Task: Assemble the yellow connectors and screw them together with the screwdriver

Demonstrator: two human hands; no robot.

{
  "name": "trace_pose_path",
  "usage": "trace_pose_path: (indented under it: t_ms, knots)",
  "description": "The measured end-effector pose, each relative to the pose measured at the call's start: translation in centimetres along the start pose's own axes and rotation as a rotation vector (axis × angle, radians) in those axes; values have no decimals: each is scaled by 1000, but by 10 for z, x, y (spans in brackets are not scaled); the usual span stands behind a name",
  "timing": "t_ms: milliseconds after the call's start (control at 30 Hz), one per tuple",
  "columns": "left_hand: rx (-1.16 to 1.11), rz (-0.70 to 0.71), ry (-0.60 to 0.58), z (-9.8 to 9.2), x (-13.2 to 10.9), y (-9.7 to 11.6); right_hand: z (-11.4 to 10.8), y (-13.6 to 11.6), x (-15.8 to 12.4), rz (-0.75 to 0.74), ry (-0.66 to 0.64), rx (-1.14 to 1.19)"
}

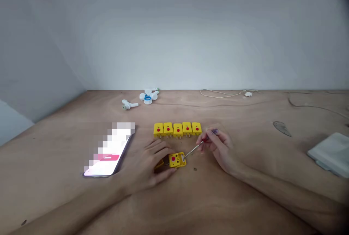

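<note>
Fingers of the left hand (148, 160) were closed on the open yellow connector (174, 162), thumb by its near edge and a fingertip at its far left corner, keeping it down on the table (256, 140). Those of the right hand (219, 146) were pinched narrowly round the handle of a slim screwdriver (195, 149), whose shaft slanted down to the connector's right end. Its tip met or hung just over a pale insert (182, 156) there; which, I couldn't tell.

Only the connector's left end was steadied, so a sideways push on its right end could have swung it round. With the shaft leaning that low, the tip might well have skidded off the insert.

Just left of the connector, another yellow part (159, 164) showed, mostly hidden by the left hand. A small brass piece (195, 169) lay loose just to the connector's right; a careless sweep of the right wrist could have knocked it out of sight.

Beyond the connector stood a row of five yellow connectors (177, 130), pins towards it. Well to its left was a phone (114, 151); well to its right, a white case (334, 155).
</note>
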State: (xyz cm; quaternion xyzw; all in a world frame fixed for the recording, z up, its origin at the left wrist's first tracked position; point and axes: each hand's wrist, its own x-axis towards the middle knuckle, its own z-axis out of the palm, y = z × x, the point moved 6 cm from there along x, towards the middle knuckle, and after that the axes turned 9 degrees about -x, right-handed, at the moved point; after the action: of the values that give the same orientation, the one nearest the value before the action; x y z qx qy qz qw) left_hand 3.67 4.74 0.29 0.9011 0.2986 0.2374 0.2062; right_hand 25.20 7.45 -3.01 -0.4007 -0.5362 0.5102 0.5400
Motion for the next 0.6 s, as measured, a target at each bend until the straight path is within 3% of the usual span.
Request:
trace_pose_path:
  t_ms: [600]
  knots:
    - [-12, 46, 7, -3, 0, 3, 1, -3, -3, -76, -55, -45]
